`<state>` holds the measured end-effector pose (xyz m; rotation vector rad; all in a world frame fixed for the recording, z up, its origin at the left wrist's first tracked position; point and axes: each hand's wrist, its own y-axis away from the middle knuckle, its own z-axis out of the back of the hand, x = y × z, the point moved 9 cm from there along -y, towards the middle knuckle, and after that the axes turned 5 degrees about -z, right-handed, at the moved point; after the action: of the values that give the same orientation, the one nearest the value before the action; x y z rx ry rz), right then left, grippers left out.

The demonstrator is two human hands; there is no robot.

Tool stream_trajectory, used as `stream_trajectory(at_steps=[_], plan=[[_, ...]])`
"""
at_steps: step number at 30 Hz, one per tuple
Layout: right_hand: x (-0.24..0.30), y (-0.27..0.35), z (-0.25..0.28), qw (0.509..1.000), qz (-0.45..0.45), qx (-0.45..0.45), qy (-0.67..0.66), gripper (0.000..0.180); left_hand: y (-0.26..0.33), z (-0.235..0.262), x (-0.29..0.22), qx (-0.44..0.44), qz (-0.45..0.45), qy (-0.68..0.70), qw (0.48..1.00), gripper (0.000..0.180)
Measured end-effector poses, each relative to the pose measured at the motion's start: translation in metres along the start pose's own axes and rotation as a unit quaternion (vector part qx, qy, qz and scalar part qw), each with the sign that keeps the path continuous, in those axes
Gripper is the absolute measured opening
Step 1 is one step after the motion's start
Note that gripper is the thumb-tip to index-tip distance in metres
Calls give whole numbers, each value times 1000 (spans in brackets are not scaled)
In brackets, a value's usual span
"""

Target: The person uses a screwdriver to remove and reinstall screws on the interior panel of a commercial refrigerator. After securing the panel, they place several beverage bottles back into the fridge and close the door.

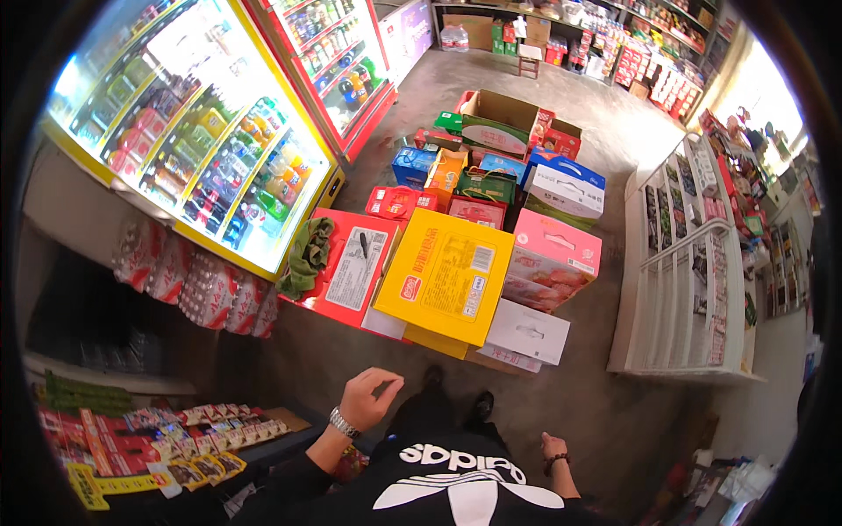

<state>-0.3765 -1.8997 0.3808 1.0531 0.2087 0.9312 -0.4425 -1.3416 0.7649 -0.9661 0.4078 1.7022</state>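
Note:
My left hand (368,399), with a metal watch at its wrist, is raised in front of my body with its fingers bent inward and nothing visible in them. The near edge of a large yellow carton (445,276) is closest to it, apart from the hand. My right hand (553,445), a dark bead bracelet on its wrist, hangs low by my side, loosely curled and holding nothing I can see. Left of the yellow carton, a red box (351,263) carries a crumpled green cloth (307,257) and a small dark object (363,245). A white carton (528,331) lies right of it.
Behind stand a pink carton (554,254), a blue-and-white carton (566,188) and several gift boxes. Lit drink coolers (346,79) line the left, above wrapped bottle packs (210,294). A white shelf rack (680,263) stands right. Packaged snacks (210,430) lie at lower left.

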Motion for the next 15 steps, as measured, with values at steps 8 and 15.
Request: stream_trajectory(at_steps=[8, 15], plan=[[120, -18, -31, 930, 81, 117, 339, 46, 145, 15, 73, -146, 245, -7, 958, 13], [263, 30, -161, 794, 277, 211, 498, 43, 273, 6, 106, -214, 358, 46, 908, 20]])
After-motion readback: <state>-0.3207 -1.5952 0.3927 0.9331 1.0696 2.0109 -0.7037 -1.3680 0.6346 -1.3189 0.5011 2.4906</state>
